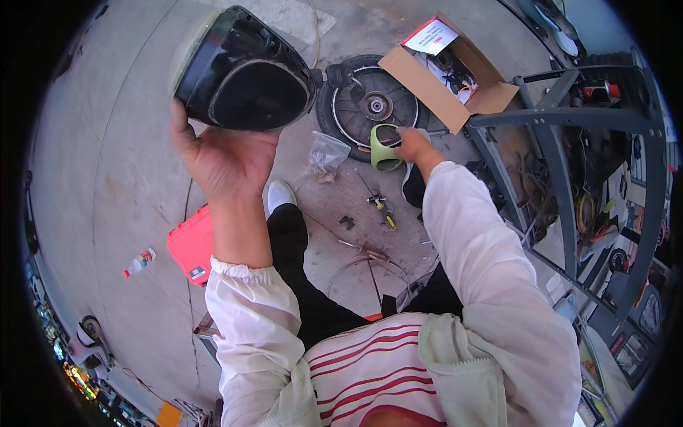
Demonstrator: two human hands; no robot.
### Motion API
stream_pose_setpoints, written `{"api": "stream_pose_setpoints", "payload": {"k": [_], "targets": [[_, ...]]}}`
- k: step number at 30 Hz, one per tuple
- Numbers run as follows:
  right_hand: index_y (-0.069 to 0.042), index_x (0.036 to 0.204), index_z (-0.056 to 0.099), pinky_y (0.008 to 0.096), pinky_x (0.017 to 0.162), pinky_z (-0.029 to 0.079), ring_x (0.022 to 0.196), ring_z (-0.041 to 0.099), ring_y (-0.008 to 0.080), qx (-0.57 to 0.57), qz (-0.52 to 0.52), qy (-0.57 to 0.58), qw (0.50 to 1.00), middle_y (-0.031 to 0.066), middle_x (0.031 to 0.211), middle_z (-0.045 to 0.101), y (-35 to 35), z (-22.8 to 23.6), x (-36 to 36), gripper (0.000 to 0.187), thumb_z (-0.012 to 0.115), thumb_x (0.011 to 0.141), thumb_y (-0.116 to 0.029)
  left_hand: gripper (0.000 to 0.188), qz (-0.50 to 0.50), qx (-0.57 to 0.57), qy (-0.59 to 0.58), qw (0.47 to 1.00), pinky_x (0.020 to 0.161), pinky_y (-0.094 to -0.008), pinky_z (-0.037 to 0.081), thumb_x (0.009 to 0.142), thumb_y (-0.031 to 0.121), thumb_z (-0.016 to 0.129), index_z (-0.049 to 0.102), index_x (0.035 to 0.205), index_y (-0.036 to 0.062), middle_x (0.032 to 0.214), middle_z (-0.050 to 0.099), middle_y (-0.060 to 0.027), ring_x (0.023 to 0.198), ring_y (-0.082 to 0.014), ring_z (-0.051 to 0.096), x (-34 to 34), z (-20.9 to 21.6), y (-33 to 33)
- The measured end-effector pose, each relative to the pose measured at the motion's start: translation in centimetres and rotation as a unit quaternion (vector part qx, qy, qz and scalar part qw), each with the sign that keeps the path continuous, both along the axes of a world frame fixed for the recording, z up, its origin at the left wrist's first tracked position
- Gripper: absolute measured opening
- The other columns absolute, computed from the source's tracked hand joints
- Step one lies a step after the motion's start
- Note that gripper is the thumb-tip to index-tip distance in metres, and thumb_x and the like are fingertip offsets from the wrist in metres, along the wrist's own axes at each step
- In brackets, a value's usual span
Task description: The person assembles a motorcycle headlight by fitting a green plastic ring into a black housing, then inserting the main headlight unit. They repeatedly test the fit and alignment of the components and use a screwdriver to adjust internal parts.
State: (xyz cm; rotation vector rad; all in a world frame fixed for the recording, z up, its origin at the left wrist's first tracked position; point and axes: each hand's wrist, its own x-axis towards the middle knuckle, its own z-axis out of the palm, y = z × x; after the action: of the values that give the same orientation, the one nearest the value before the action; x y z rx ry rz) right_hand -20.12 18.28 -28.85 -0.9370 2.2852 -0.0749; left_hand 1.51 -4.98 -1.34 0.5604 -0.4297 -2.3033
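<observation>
My left hand [231, 164] is raised, palm up, under a large black plastic housing [257, 67] with a rounded oval panel and a pale rim along its left side. The thumb is up against that housing, while the other fingers are hidden beneath or behind it. Farther right, my right hand [416, 148] grips a light green plastic ring-shaped cover [382, 156] by its right side. That cover is in front of a spoked wheel with a black tyre [329, 117], which lies on the floor.
An open cardboard box [493, 102] holds parts beyond my right hand, beside a grey metal frame [562, 117]. On the floor are a clear plastic bag [328, 154], a yellow-handled tool [385, 213], a red case [191, 244] and a bottle [139, 262].
</observation>
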Motion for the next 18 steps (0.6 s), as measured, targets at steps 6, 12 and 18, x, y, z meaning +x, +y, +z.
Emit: {"api": "stream_pose_setpoints", "payload": {"k": [6, 12, 18], "targets": [[0.0, 0.126, 0.051, 0.0438, 0.1, 0.048, 0.118, 0.056, 0.0394, -0.005, 0.029, -0.03, 0.999, 0.0227, 0.127, 0.057, 1.5, -5.1, 3.5, 0.062, 0.078, 0.072, -0.013, 0.074, 0.008, 0.019, 0.038, 0.999, 0.111, -0.0538, 0.037, 0.082, 0.053, 0.067, 0.051, 0.138, 0.0083, 0.139, 0.056, -0.0114, 0.131, -0.0322, 0.05, 0.8, 0.0, -0.7], [-0.004, 0.109, 0.056, 0.0475, 0.087, 0.053, 0.106, 0.062, 0.04, -0.039, 0.058, 0.049, 0.996, 0.0208, 0.114, 0.059, -1.2, 0.5, 4.0, 0.035, 0.072, 0.077, -0.009, 0.071, 0.043, -0.012, 0.033, 0.998, 0.113, -0.0497, 0.035, 0.085, 0.053, 0.065, 0.051, 0.138, 0.0082, 0.139, 0.056, -0.011, 0.131, -0.0303, 0.05, 1.4, 0.6, -1.3], [-0.005, 0.101, 0.058, 0.045, 0.081, 0.05, 0.098, 0.059, 0.0376, -0.335, 0.104, 0.163, 0.922, 0.0168, 0.103, 0.057, -7.5, 19.8, 4.4, 0.035, 0.076, 0.077, -0.023, 0.059, 0.121, -0.118, -0.002, 0.986, 0.112, -0.0465, 0.037, 0.094, 0.043, 0.056, 0.05, 0.136, 0.0019, 0.138, 0.056, -0.0135, 0.129, -0.0306, 0.051, 1.3, 0.9, -2.3]]}}
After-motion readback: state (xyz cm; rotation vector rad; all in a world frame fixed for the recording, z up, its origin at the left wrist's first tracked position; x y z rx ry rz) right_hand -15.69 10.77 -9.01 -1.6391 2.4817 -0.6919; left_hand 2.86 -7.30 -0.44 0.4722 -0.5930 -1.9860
